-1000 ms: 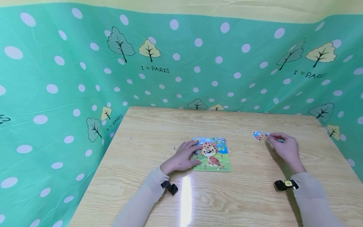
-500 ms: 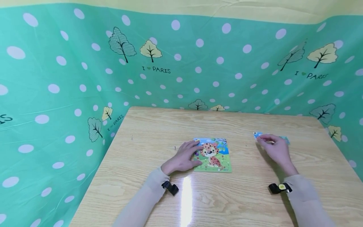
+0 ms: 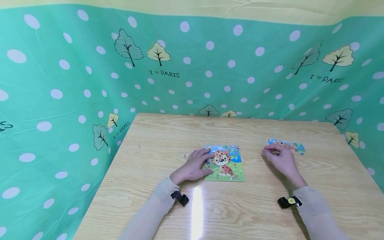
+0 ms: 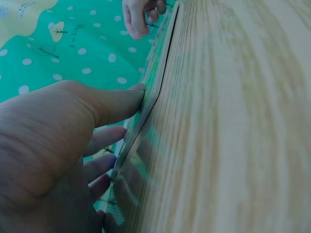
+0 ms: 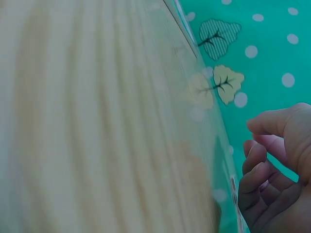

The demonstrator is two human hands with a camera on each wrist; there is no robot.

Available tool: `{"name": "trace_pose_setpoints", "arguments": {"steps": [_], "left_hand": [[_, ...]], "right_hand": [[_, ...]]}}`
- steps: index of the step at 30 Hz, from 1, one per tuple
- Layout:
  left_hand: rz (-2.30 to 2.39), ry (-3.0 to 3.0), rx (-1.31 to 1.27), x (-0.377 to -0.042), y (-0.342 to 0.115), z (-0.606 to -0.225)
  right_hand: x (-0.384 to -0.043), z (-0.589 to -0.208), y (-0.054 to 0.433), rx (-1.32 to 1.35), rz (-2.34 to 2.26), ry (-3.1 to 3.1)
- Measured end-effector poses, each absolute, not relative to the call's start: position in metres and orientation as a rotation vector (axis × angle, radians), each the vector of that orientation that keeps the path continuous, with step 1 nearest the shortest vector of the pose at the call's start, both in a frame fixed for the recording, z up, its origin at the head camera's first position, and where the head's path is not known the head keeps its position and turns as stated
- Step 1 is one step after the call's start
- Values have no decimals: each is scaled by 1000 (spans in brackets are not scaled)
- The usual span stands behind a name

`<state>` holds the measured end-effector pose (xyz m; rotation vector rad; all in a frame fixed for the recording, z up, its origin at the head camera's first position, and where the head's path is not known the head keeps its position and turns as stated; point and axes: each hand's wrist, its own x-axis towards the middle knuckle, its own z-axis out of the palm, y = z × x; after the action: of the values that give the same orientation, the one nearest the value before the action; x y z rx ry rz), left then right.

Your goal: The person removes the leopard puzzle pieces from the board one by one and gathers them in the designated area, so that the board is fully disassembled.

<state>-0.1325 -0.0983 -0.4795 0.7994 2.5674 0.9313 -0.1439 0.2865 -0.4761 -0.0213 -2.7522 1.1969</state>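
A square picture puzzle board (image 3: 228, 166) lies flat on the table, showing a cartoon leopard cub on grass under a blue sky. My left hand (image 3: 193, 167) rests on its left side, thumb and fingers spread apart; the left wrist view shows the thumb (image 4: 124, 103) on the edge. To the right, my right hand (image 3: 282, 160) is just in front of a group of puzzle pieces (image 3: 298, 148) with blue sky, leopard spots and green leaves. Its thumb and index finger come close together at the tips. Nothing shows between them, but a tiny piece could be hidden.
The wooden table (image 3: 144, 140) reaches back to a green polka-dot cloth (image 3: 210, 76) at the rear and left. A small dark speck (image 3: 184, 156) lies left of the board. Black straps with small devices are on both wrists.
My right hand has moved left over the pieces and toward the board, uncovering the leafy pieces on the right. The left hand and the board stay in place.
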Motion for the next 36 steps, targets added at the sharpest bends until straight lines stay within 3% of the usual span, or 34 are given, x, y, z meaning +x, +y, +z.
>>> {"name": "trace_pose_setpoints", "arguments": {"steps": [36], "left_hand": [[911, 2579, 786, -133, -98, -482]], "right_hand": [[-145, -475, 182, 179, 1500, -2810]]}}
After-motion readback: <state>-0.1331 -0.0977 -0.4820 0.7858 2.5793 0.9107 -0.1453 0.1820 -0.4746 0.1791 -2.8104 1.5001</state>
